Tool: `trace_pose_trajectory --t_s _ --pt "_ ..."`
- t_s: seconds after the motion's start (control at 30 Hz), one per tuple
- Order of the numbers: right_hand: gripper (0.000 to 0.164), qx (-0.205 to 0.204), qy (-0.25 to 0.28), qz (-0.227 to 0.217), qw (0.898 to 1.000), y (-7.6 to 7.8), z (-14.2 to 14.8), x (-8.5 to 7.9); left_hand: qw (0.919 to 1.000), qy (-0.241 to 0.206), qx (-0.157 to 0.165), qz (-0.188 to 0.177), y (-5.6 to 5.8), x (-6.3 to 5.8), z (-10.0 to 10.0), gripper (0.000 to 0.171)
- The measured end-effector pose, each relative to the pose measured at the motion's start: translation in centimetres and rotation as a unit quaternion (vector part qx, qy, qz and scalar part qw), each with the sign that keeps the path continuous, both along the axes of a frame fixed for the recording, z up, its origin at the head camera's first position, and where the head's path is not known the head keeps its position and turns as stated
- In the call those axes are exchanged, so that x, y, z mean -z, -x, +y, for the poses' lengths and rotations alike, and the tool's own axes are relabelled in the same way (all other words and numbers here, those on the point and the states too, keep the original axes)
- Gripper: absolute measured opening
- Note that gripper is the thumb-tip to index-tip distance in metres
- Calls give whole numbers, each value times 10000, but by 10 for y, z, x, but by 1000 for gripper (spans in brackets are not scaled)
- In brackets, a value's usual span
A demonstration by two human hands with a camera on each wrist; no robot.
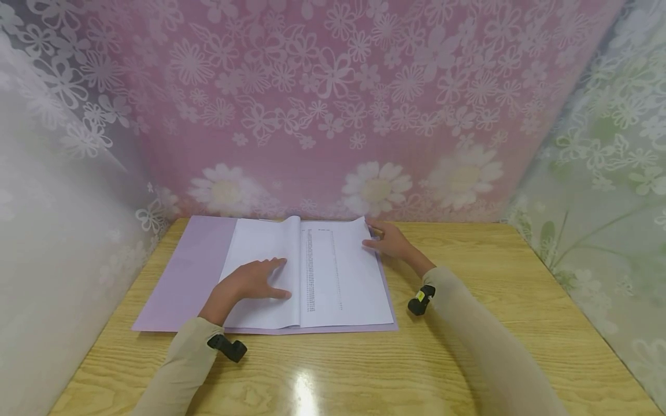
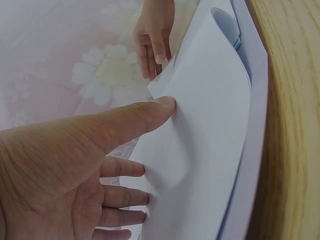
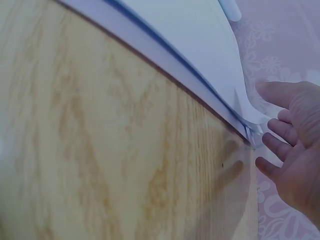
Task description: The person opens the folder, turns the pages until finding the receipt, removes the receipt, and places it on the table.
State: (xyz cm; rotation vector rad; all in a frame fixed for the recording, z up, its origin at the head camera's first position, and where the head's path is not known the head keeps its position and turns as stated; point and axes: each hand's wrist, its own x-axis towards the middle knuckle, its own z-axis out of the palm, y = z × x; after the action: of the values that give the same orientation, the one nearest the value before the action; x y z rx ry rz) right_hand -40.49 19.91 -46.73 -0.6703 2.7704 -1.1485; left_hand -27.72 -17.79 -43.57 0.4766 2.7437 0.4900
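A lilac folder point(image 1: 177, 277) lies spread flat on the table, with white sheets inside. The left-hand page point(image 1: 260, 240) is blank and bulges near the fold. On the right-hand page point(image 1: 354, 277) are narrow columns of small print. My left hand point(image 1: 254, 279) rests on the blank page with thumb and fingers apart; the left wrist view shows the thumb tip and fingertips against the paper. At the printed page's far right corner, which curls upward, is my right hand point(image 1: 391, 240). Its fingers reach the raised corner point(image 3: 257, 117), thumb spread away from them in the right wrist view.
The wood-grain table point(image 1: 442, 358) runs up to a pink flowered backdrop point(image 1: 312, 115) behind the folder. Pale flowered sheets hang at the left and right sides. A small black camera point(image 1: 229, 348) is strapped to the left wrist, another black camera point(image 1: 420, 300) to the right.
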Motion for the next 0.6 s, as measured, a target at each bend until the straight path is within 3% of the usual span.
trace_pose_trajectory --t_s 0.23,0.47,0.6 --pt "67 -3 588 -155 9981 -3 -4 -5 10000 28 8 1 0 -1 0 97" --pt "68 28 1470 -559 9875 -2 -4 -5 10000 -8 14 -50 -2 -4 1 97" --pt "69 -1 1634 -577 9849 -3 -3 -7 10000 -23 -15 -90 -2 -3 1 97"
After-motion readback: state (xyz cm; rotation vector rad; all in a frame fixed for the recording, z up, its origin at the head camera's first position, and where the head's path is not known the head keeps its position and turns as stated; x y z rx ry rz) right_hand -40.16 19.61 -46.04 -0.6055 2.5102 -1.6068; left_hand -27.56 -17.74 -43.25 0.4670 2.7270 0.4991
